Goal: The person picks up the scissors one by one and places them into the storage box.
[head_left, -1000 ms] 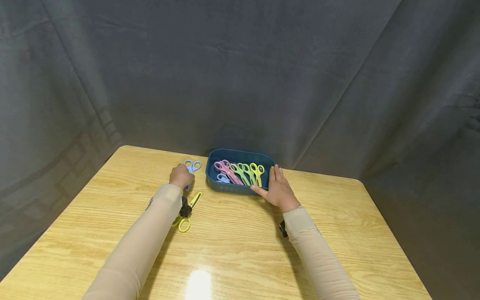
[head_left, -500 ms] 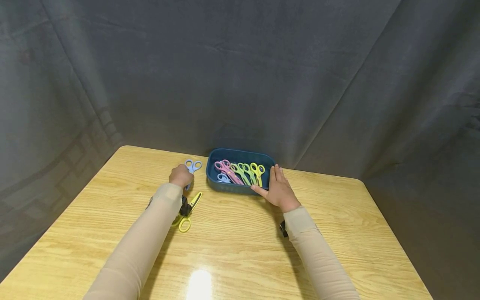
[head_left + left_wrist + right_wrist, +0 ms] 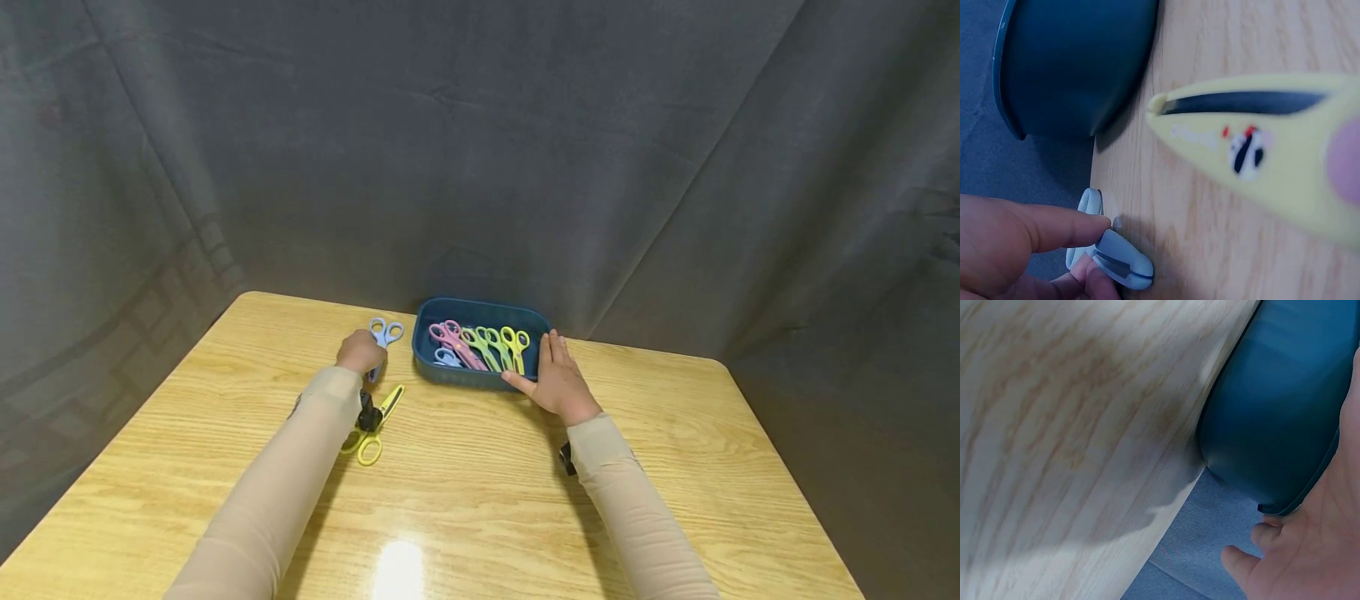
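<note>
We have the blue scissors (image 3: 379, 343) just left of the bin (image 3: 459, 377), with handle loops facing away from us and blades toward us. The fingers (image 3: 1063, 226) of our left hand (image 3: 360, 352) are narrow, pinching the blade part; whether the scissors are clear of the worktop (image 3: 472, 492) we cannot tell. Our right hand (image 3: 558, 383) lies with fingers straight and thumb spread wide against the bin's right end.

To do this well, we should pinch firmly near the pivot so the loops do not swing, and raise the scissors straight up before any sideways move. Our left wrist hangs over the yellow scissors (image 3: 391, 401), so we should avoid dragging it low. Light, steady pressure from the right hand should stop the bin sliding.
</note>
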Action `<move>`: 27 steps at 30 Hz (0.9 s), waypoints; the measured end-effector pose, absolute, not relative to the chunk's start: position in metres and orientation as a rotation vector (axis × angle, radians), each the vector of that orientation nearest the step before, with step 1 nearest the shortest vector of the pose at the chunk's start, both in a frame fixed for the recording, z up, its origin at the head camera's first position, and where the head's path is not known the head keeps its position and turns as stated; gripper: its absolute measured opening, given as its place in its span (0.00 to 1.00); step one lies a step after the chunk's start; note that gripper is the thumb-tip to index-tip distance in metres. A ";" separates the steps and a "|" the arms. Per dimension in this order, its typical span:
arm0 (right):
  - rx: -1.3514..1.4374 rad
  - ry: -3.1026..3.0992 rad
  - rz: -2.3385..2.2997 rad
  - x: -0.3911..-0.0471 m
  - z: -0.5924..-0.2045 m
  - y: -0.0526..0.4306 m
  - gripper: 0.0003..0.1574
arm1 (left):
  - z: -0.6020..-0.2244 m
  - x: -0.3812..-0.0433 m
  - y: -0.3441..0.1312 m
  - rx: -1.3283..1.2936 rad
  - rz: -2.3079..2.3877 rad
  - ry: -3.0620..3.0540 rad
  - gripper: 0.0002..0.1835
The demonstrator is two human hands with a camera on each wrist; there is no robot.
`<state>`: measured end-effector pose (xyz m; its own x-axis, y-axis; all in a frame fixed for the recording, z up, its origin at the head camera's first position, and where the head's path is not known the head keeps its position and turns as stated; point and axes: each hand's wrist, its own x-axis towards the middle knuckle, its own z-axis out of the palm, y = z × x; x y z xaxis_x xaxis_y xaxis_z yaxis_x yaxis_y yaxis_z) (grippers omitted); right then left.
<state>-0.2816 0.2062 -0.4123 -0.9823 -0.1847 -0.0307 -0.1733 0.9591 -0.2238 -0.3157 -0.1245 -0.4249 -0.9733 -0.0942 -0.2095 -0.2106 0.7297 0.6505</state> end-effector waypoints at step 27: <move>-0.248 3.049 -0.315 -0.285 -0.411 0.203 0.73 | -0.422 -0.310 -0.133 -0.180 1.270 2.736 0.12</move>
